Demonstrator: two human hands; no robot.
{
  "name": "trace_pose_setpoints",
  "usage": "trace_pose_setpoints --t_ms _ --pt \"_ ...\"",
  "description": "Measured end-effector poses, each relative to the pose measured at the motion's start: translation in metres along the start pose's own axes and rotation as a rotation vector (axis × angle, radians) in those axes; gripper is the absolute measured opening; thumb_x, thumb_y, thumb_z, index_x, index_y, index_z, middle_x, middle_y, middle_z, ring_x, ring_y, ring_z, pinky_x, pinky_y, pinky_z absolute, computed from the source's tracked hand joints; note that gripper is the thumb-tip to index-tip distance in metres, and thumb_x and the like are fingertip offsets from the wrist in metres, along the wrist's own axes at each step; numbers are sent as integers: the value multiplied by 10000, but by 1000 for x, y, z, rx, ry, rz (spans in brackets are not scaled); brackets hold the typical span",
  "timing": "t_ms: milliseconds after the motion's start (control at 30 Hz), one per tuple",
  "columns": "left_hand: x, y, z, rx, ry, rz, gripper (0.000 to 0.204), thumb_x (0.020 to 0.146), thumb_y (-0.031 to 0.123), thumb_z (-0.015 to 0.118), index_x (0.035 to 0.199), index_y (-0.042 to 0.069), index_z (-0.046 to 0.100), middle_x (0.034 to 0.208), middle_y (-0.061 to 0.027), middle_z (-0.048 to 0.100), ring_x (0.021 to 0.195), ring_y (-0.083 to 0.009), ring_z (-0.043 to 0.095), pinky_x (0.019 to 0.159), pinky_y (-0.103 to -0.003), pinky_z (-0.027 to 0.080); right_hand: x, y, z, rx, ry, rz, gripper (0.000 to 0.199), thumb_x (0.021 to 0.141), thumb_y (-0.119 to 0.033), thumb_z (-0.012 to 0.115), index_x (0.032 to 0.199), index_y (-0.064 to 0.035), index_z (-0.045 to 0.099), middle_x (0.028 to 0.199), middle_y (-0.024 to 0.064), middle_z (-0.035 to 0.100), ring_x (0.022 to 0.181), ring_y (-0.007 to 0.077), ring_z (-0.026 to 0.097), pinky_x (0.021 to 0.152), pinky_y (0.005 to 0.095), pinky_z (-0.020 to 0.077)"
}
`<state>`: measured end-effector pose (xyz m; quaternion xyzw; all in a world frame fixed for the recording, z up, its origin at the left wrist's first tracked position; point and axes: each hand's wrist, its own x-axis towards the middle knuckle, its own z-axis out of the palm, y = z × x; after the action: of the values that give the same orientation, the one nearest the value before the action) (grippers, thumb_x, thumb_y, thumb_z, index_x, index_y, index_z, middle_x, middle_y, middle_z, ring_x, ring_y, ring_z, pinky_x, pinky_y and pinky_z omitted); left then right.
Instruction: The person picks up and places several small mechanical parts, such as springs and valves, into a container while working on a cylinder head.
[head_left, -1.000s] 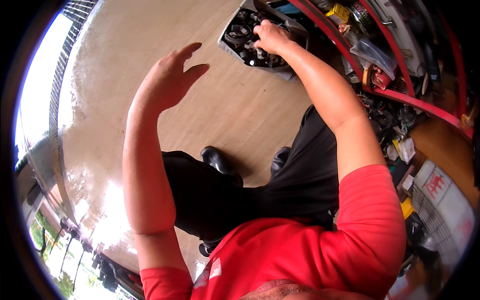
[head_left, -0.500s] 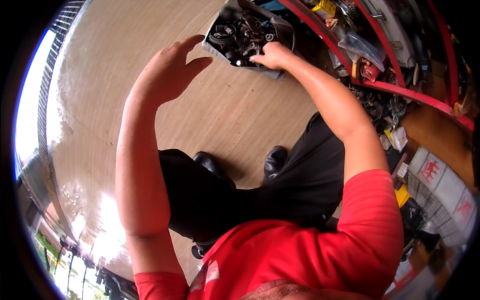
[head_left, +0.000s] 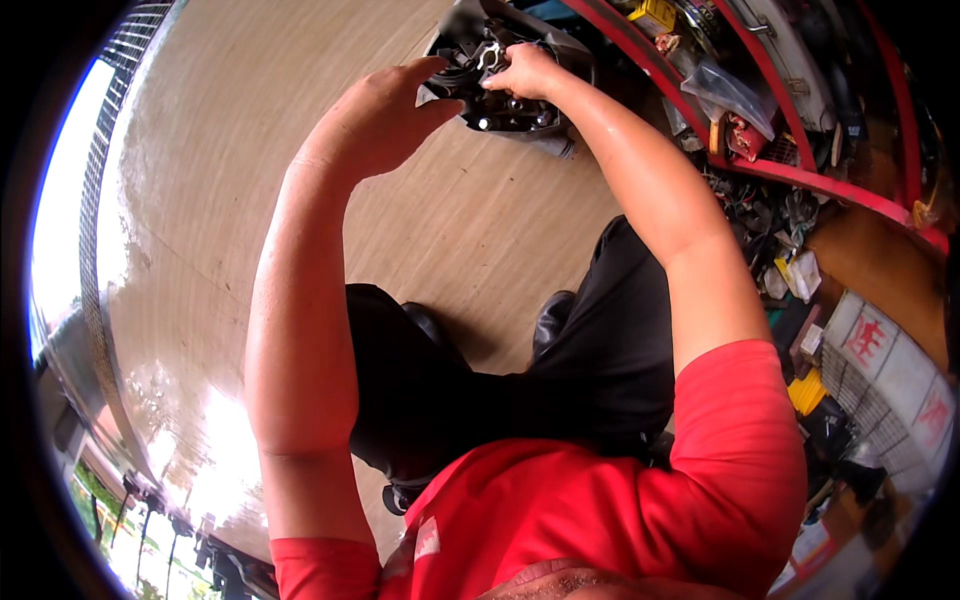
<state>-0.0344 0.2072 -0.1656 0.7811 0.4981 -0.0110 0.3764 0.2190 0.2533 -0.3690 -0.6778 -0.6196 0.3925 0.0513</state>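
Note:
A dark, greasy engine part (head_left: 497, 92) with round openings lies on the brown tiled floor (head_left: 250, 200) ahead of me. My right hand (head_left: 523, 72) rests on top of it, fingers curled onto its upper edge. My left hand (head_left: 380, 118) is raised just left of the part, fingers spread, fingertips close to its left side. Whether they touch it is unclear. My forearms hide the part's near side.
A red metal frame (head_left: 760, 165) runs along the right, with small parts, bags and boxes piled behind it. My black trousers and black shoes (head_left: 548, 320) are below. Bright daylight and a grille lie at the left edge.
Both hands and the engine part have shifted toward the picture's centre. My left hand has come closer to the part's left side. My right hand stays on the part.

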Motion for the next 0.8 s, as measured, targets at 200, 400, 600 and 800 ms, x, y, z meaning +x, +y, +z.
trace_pose_setpoints --t_ms 200,400,600,800 --pt "-5 -16 -3 -41 26 -41 519 938 373 640 1407 190 514 1293 -198 616 1059 -302 648 909 -399 504 -17 -24 -36 -262 182 -1 372 858 -395 689 1074 -95 731 1013 147 726 977 303 686 870 391 526" --pt "1 -29 0 -34 81 -4 526 938 380 639 1409 181 515 1285 -199 622 999 -287 661 880 -385 515 -32 22 -51 -421 -48 -2 218 880 -293 635 972 -144 766 977 140 725 930 314 691 855 398 538" --pt "1 -18 -7 -82 20 -8 520 937 381 639 1406 188 520 1283 -214 618 1005 -299 662 881 -395 514 -55 27 -21 -465 -168 22 232 844 -168 662 1053 -141 757 1086 162 702 1027 318 673 898 410 530" --pt "4 -17 -3 -77 56 49 501 938 380 637 1381 167 540 1255 -212 630 1042 -335 647 897 -417 504 -73 36 4 -380 101 1 215 827 -254 694 958 -91 744 896 189 703 887 374 680 813 472 538"
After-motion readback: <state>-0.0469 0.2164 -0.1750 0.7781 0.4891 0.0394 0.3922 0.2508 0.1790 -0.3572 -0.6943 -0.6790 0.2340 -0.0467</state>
